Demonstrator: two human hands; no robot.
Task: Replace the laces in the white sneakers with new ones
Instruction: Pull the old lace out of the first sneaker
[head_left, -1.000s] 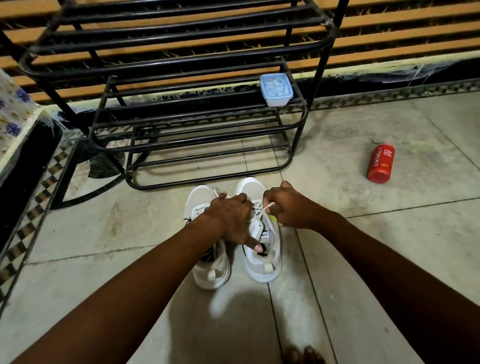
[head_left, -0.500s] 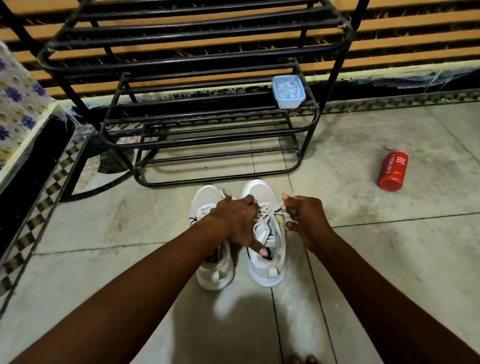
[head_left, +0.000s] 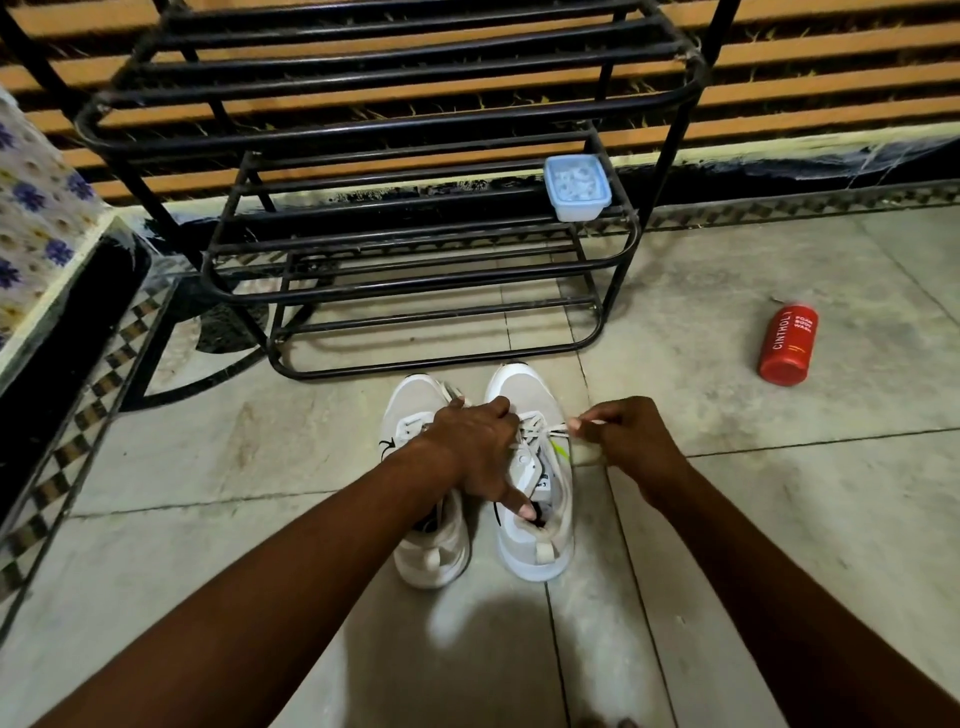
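Two white sneakers stand side by side on the floor tiles, toes pointing away from me. The left sneaker (head_left: 426, 551) is partly covered by my left wrist. My left hand (head_left: 478, 447) presses down on the right sneaker (head_left: 535, 545), with the thumb at the shoe's opening. A white lace (head_left: 545, 430) runs taut from the right sneaker's eyelets out to the right. My right hand (head_left: 631, 441) pinches the end of that lace just beside the shoe.
A black metal shoe rack (head_left: 415, 234) stands right behind the sneakers, with a small pale blue lidded box (head_left: 575, 186) on its middle shelf. A red bottle (head_left: 788, 344) lies on the floor at the right. A patterned ledge (head_left: 47, 218) borders the left side.
My right hand has moved rightward away from the right sneaker, drawing the lace out taut. My left hand has stayed pressed on the shoe.
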